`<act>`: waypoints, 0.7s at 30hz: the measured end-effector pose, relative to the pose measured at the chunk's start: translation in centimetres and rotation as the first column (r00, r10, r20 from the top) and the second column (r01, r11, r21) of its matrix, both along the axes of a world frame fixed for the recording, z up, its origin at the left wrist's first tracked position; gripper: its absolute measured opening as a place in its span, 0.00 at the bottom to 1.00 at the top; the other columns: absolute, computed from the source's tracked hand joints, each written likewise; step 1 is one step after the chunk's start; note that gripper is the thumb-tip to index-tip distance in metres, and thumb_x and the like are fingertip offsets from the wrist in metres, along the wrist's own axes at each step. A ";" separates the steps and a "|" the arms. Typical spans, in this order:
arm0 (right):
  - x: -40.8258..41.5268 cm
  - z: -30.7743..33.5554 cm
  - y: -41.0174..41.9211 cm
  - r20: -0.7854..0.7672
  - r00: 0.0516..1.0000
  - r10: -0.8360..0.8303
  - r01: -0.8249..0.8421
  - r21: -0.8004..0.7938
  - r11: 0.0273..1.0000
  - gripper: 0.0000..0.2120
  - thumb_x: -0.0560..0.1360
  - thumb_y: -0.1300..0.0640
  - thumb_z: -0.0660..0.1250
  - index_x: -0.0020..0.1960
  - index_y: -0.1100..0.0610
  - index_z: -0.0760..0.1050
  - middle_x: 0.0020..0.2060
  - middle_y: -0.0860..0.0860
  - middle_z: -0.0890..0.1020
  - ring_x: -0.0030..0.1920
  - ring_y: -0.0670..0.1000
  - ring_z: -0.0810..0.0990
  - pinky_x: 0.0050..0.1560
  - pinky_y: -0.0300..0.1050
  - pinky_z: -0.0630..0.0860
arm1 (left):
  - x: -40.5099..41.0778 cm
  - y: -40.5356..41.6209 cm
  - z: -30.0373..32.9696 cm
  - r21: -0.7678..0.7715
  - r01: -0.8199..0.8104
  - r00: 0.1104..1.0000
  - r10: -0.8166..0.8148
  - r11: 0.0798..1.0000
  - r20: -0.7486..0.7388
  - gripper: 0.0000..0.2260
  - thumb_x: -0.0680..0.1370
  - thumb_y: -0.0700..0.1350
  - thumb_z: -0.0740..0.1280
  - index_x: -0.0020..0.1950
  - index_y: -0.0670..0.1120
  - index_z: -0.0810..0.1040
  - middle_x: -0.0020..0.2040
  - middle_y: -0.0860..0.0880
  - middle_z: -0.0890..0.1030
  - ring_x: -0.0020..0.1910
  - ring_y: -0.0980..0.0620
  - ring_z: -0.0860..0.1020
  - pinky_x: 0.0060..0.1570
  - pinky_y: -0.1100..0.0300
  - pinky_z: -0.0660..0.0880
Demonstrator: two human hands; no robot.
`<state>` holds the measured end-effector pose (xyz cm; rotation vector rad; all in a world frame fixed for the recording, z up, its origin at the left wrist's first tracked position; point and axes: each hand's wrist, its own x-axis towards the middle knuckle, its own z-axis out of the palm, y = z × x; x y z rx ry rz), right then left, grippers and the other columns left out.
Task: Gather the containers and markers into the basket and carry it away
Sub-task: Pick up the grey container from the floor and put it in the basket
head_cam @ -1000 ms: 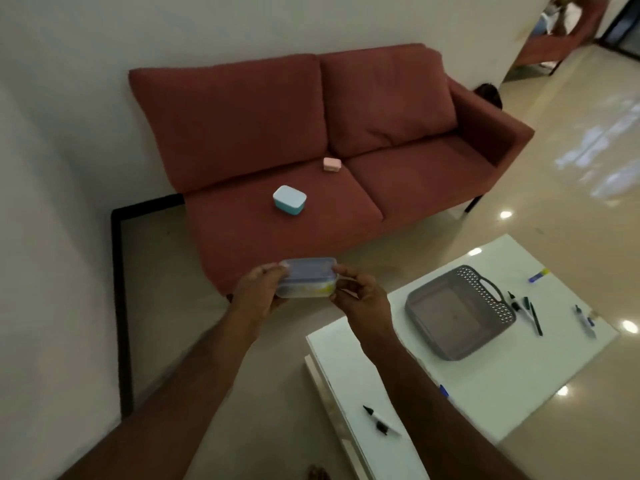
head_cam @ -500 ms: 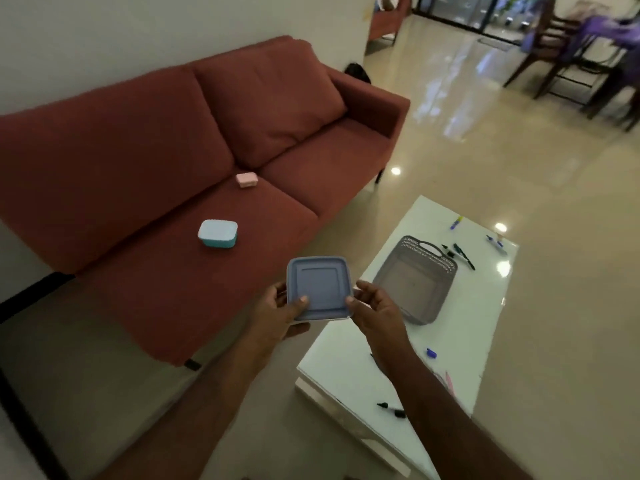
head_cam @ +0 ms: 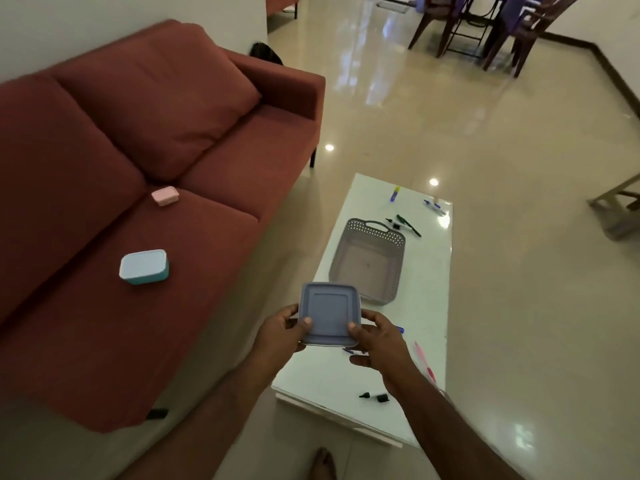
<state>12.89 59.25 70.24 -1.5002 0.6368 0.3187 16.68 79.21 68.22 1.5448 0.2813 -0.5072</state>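
The red sofa [head_cam: 145, 174] fills my left side; the white coffee table [head_cam: 426, 306] runs away from me on the right, over the glossy floor [head_cam: 502, 150]. The grey basket [head_cam: 367, 259] sits on the table, nothing inside that I can see, its handle end away from me. Between my hands I hold the square blue-lidded container [head_cam: 329, 311] level, over the table's near left edge and just short of the basket; my left hand [head_cam: 282, 329] grips its left side, thumb on the lid; my right hand [head_cam: 379, 341] grips the right side the same way. On the sofa seat lies the teal container [head_cam: 143, 266] with a pale lid; farther back, at the cushion seam, the small pink container [head_cam: 165, 195]. Markers lie scattered on the table: a green one [head_cam: 408, 225] just beyond the basket, a purple one [head_cam: 394, 194] farther off, a pink one [head_cam: 424, 362] by my right wrist, a black one [head_cam: 374, 397] near the front edge.
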 end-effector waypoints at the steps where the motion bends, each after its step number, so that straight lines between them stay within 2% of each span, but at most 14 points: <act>1: 0.3 -0.3 -0.3 -0.005 1.000 -0.011 0.011 0.010 1.000 0.22 0.74 0.53 0.74 0.66 0.52 0.73 0.51 0.57 0.84 0.48 0.59 0.85 0.44 0.53 0.84 | 0.5 -0.4 -0.2 0.032 -0.008 1.000 0.007 0.999 0.007 0.17 0.78 0.45 0.70 0.66 0.52 0.73 0.49 0.54 0.81 0.49 0.51 0.82 0.44 0.57 0.81; 4: 1.8 -1.1 -1.5 -0.007 0.999 -0.042 0.042 0.035 0.999 0.21 0.75 0.56 0.74 0.65 0.54 0.73 0.50 0.57 0.85 0.47 0.59 0.85 0.47 0.56 0.84 | 2.6 -1.7 -0.8 0.151 -0.046 0.999 0.044 0.987 0.015 0.16 0.76 0.44 0.72 0.63 0.45 0.78 0.46 0.54 0.82 0.46 0.49 0.82 0.48 0.48 0.82; 6: 3.0 -1.6 -2.1 -0.012 0.998 -0.068 0.069 0.037 0.997 0.20 0.75 0.57 0.73 0.65 0.55 0.74 0.50 0.58 0.84 0.47 0.58 0.85 0.48 0.57 0.84 | 4.2 -2.6 -1.1 0.234 -0.039 0.999 0.034 0.972 0.025 0.14 0.75 0.45 0.73 0.60 0.45 0.79 0.45 0.53 0.82 0.46 0.48 0.82 0.50 0.46 0.81; 11: 7.3 -3.2 -3.0 -0.019 0.991 -0.135 0.134 -0.048 0.990 0.22 0.77 0.58 0.71 0.69 0.57 0.72 0.48 0.58 0.82 0.44 0.57 0.84 0.44 0.51 0.84 | 10.0 -4.5 -1.9 0.407 0.069 0.988 -0.119 0.911 0.097 0.09 0.76 0.47 0.71 0.55 0.46 0.83 0.41 0.51 0.84 0.41 0.49 0.81 0.49 0.50 0.80; 15: 12.1 -6.2 -3.4 -0.054 0.974 -0.219 0.208 -0.163 0.964 0.22 0.79 0.59 0.68 0.71 0.58 0.70 0.46 0.52 0.81 0.42 0.55 0.83 0.40 0.51 0.83 | 16.5 -5.9 -4.2 0.498 0.207 0.953 -0.289 0.842 0.094 0.12 0.76 0.48 0.70 0.57 0.46 0.83 0.46 0.49 0.84 0.48 0.48 0.82 0.50 0.55 0.77; 18: 15.7 -8.7 -4.0 -0.039 0.971 -0.235 0.207 -0.351 0.913 0.19 0.77 0.58 0.69 0.67 0.59 0.74 0.47 0.54 0.82 0.47 0.57 0.82 0.51 0.61 0.81 | 20.9 -7.1 -6.3 0.549 0.265 0.928 -0.363 0.792 0.077 0.18 0.74 0.47 0.73 0.62 0.46 0.79 0.44 0.49 0.81 0.48 0.47 0.80 0.47 0.60 0.73; 21: 19.4 -11.9 -5.3 -0.090 0.972 -0.218 0.155 -0.455 0.877 0.19 0.75 0.58 0.71 0.65 0.60 0.77 0.52 0.59 0.84 0.53 0.60 0.82 0.58 0.61 0.78 | 24.8 -8.4 -9.6 0.576 0.308 0.909 -0.413 0.757 0.057 0.16 0.72 0.48 0.74 0.59 0.48 0.80 0.42 0.50 0.81 0.42 0.50 0.78 0.41 0.63 0.70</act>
